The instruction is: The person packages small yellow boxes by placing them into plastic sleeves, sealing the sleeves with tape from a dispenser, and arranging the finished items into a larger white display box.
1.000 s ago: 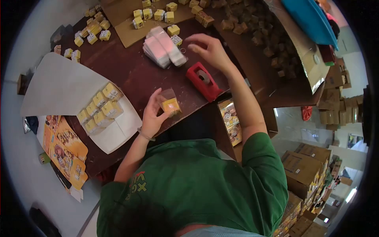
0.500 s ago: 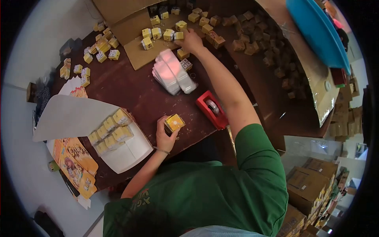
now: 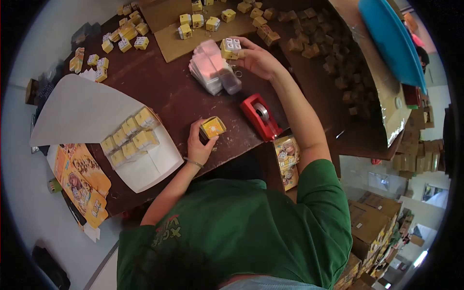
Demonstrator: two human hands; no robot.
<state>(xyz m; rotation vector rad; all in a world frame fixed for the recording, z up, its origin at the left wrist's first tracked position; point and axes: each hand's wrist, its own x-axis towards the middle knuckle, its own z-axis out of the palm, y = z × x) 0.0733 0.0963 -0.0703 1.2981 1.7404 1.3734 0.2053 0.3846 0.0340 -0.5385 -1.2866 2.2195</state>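
Observation:
My left hand [image 3: 199, 145] is closed around a small yellow-and-orange printed carton [image 3: 214, 127], held low over the table's near edge. Farther out, my right hand [image 3: 257, 60] pinches a yellow block with white keycaps on one face [image 3: 230, 49]. A metal ring [image 3: 238, 74] shows just below that block. Beside it lies a stack of clear plastic sleeves [image 3: 207, 65]. More yellow keycap blocks [image 3: 212, 23] rest on a cardboard flap beyond the stack. To the left of my left hand, an open white box [image 3: 147, 176] holds several yellow pieces in clear wrapping [image 3: 129, 126].
A red tape dispenser [image 3: 261, 117] stands right of my left hand. Flat orange printed cartons [image 3: 79, 181] lie at the table's left. Many small brown boxes [image 3: 333, 63] fill the right side, near a blue tub [image 3: 394, 46]. Large cartons [image 3: 369, 220] are stacked on the floor.
My right hand has come back from the blocks on the cardboard flap, now carrying one yellow keycap block beside the sleeves. My left hand still holds the small carton. The whole view has shifted slightly.

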